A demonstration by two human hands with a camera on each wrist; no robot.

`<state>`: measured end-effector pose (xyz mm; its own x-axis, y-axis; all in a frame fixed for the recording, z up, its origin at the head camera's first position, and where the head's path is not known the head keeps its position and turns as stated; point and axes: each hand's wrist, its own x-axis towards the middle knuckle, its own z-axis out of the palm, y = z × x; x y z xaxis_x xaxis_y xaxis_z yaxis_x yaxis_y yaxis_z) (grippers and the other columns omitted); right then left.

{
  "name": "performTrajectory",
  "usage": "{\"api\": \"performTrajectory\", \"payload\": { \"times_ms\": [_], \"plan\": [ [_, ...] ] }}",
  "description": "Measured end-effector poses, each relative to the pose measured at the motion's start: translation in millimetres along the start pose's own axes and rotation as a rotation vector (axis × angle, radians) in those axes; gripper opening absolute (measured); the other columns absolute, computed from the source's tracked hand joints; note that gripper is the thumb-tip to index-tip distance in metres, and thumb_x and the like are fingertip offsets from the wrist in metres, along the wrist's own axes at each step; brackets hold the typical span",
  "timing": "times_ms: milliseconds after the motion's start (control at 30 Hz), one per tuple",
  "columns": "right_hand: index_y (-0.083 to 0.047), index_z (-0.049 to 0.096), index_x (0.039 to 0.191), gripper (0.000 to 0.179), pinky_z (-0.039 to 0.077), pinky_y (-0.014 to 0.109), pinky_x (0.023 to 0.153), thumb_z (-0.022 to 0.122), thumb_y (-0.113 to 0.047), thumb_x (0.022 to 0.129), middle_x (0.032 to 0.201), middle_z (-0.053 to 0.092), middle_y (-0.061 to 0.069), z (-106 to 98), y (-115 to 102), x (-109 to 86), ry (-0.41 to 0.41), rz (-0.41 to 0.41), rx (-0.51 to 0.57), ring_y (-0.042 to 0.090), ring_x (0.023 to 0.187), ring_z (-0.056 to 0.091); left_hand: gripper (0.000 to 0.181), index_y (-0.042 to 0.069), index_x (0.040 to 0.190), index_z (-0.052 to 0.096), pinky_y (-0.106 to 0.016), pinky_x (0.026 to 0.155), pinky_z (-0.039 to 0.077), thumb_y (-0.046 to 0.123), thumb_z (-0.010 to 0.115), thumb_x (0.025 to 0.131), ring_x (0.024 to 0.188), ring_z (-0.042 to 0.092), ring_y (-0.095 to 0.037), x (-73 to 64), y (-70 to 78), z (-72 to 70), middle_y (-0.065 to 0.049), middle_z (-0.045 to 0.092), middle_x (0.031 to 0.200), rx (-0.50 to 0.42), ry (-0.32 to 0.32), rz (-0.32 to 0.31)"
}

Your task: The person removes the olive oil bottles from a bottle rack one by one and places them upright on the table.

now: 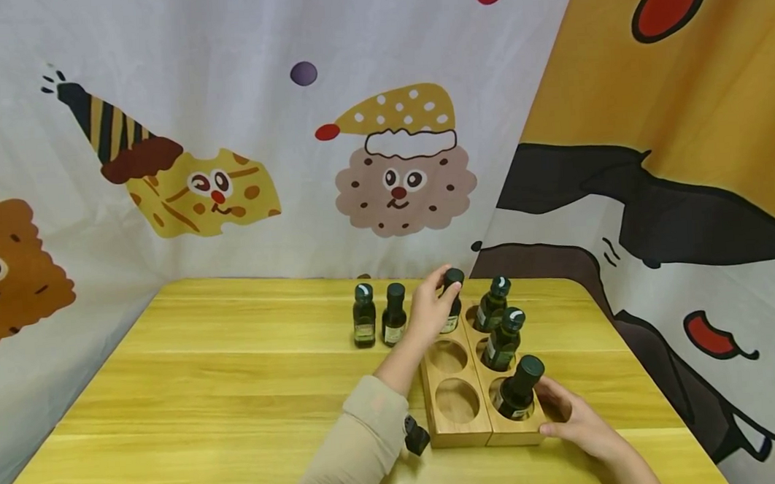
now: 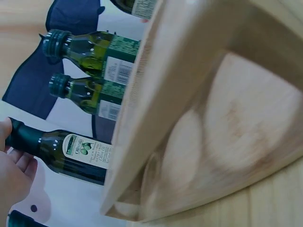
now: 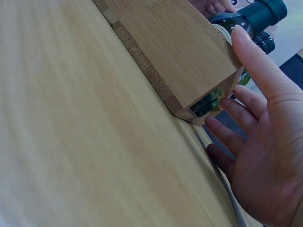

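At the far end of the pale wooden rack point(image 1: 460, 438), two blocks set side by side with round holes along their tops, the person's left hand point(image 1: 428, 309) pinches the cap of a slim, dark green glass bottle point(image 2: 64, 150) with a cream olive-oil label. That bottle stands upright at the rack's far left hole; from here I can't tell whether its base is fully down. The right hand point(image 1: 577, 422) is spread at the rack's near right corner, thumb apart from the fingers and touching the wood. Along the rack's right-hand row, I see three more dark-capped green glass bottles point(image 1: 520, 388) sitting in their holes, one behind another. Just left of the rack's far part, two similar small dark glass bottles point(image 1: 364, 318) stand side by side, a little apart, on the yellow wood-grained counter point(image 1: 205, 398). The left arm, in a rolled beige cloth sleeve point(image 1: 361, 437), comes in from the rack's near left. Behind the rack hangs a white cloth backdrop point(image 1: 232, 45) printed with cartoon snack faces.
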<state>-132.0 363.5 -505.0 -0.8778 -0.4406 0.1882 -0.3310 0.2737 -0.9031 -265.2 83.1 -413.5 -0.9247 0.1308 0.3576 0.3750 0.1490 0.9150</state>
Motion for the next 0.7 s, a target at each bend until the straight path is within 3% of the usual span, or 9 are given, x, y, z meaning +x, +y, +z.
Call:
{"api": "performTrajectory", "payload": {
  "times_ms": [333,700],
  "plan": [
    [0.014,0.029,0.142,0.072,0.036,0.018,0.096,0.070,0.000,0.085,0.133,0.052,-0.005,1,-1,0.0,-0.004,0.019,0.017,0.005,0.119,0.048,0.042,0.011,0.137,0.053,-0.033,0.089,0.049,0.020,0.060,0.096,0.119,0.053,-0.024,1.9,24.1,-11.5,-0.009,0.055,0.133,-0.013,-0.014,0.059],
    [0.012,0.029,0.143,0.071,0.036,0.018,0.096,0.069,0.001,0.086,0.133,0.052,-0.003,0,0,-0.4,-0.012,0.011,0.022,0.006,0.120,0.048,0.041,0.010,0.135,0.055,-0.031,0.076,0.051,0.022,0.061,0.095,0.106,0.056,-0.020,-1.4,46.8,-31.4,-0.011,0.059,0.123,0.006,-0.026,0.132]
  ]
}}
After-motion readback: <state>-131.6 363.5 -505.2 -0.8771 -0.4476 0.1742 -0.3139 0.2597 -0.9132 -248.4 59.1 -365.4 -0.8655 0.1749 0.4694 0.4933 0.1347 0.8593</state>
